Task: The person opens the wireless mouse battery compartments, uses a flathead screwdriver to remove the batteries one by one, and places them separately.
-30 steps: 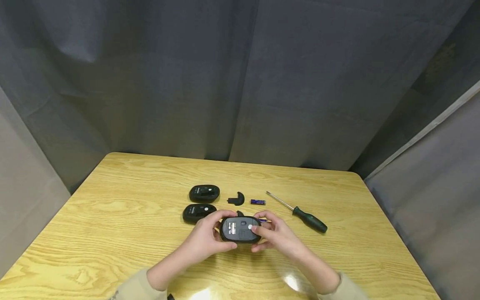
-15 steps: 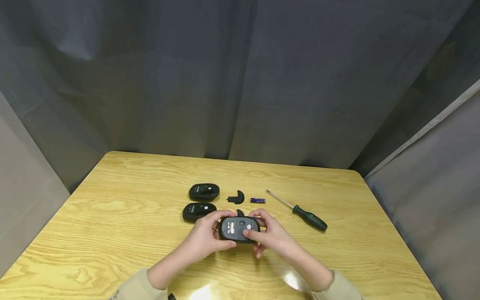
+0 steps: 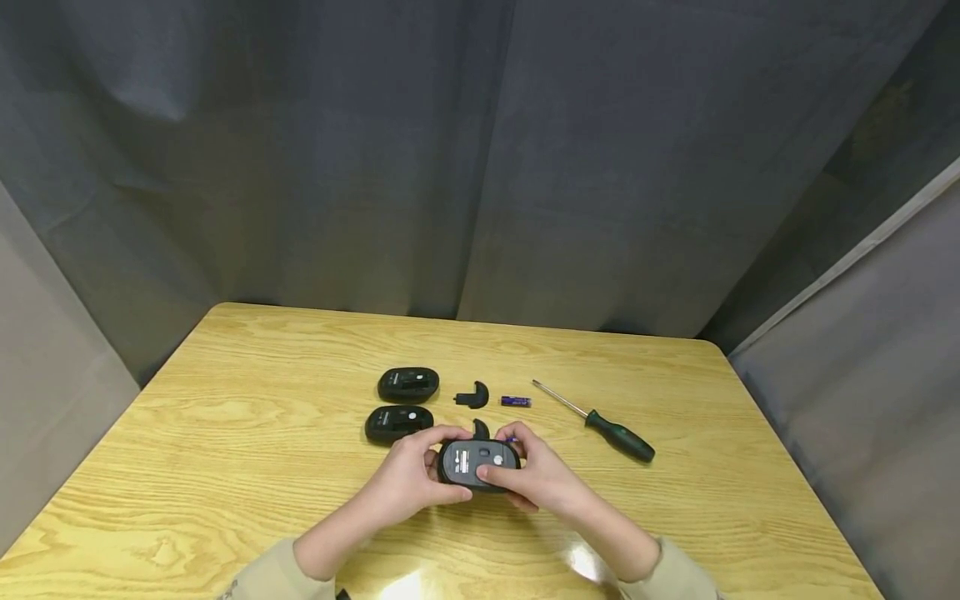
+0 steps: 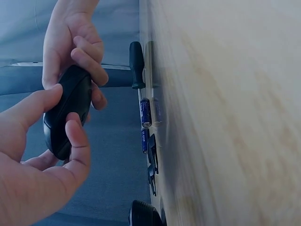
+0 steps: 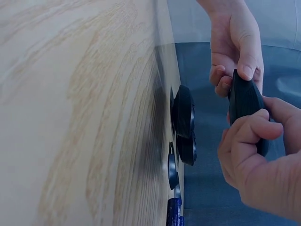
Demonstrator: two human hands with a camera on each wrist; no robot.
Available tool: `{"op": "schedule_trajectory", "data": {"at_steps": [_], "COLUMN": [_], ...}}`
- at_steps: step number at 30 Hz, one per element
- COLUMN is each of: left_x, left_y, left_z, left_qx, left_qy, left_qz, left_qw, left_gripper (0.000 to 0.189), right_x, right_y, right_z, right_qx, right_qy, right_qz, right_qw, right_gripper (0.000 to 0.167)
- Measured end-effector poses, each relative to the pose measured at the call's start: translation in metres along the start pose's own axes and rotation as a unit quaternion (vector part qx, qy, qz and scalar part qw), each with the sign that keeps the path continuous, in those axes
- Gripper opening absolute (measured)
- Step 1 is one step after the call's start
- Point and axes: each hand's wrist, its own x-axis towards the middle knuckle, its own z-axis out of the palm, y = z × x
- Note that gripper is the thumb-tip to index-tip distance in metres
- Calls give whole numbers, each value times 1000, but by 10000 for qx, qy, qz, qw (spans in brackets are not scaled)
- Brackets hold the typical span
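Note:
Between both hands a black computer mouse (image 3: 461, 467) is held above the table, its underside with a label and a pale round spot facing up in the head view. My left hand (image 3: 408, 471) grips its left end, thumb along the near edge. My right hand (image 3: 546, 477) holds the right end, with the thumb lying on the underside. In the left wrist view the mouse (image 4: 70, 101) shows its dark side, with fingers round both ends. The right wrist view shows the mouse (image 5: 244, 99) edge-on, pinched by the two hands.
Two more mice, one farther back (image 3: 408, 384) and one nearer (image 3: 397, 423), lie underside up at left. Behind the hands are two black curved covers (image 3: 474, 395), a blue battery (image 3: 516, 402) and a second, partly hidden battery. A green-handled screwdriver (image 3: 618, 437) lies at right.
My right thumb has slid leftward across the mouse's underside, and the right hand has shifted slightly left. The mouse has tipped and lowered a little. My left hand stays nearly still.

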Motion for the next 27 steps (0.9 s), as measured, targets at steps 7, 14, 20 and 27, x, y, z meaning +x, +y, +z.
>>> {"op": "schedule_trajectory", "data": {"at_steps": [7, 14, 20, 27], "left_x": [0, -1, -2, -3], "left_y": [2, 0, 0, -1], "left_z": [0, 1, 0, -3], "left_qx": [-227, -255, -365, -116], "left_qy": [-41, -79, -41, 141], "left_qz": [-142, -113, -85, -50], "left_qw": [9996, 9996, 9993, 9998], "left_gripper": [67, 67, 68, 67], "right_x": [-1, -3, -2, -5], "right_y": [0, 1, 3, 1], "right_z": [-1, -2, -5, -5], "right_qx": [-87, -125, -51, 27], "right_qy": [-48, -86, -65, 128], "right_qz": [36, 29, 5, -84], "right_qw": [9999, 9999, 10000, 9999], "right_gripper": [51, 50, 50, 51]}}
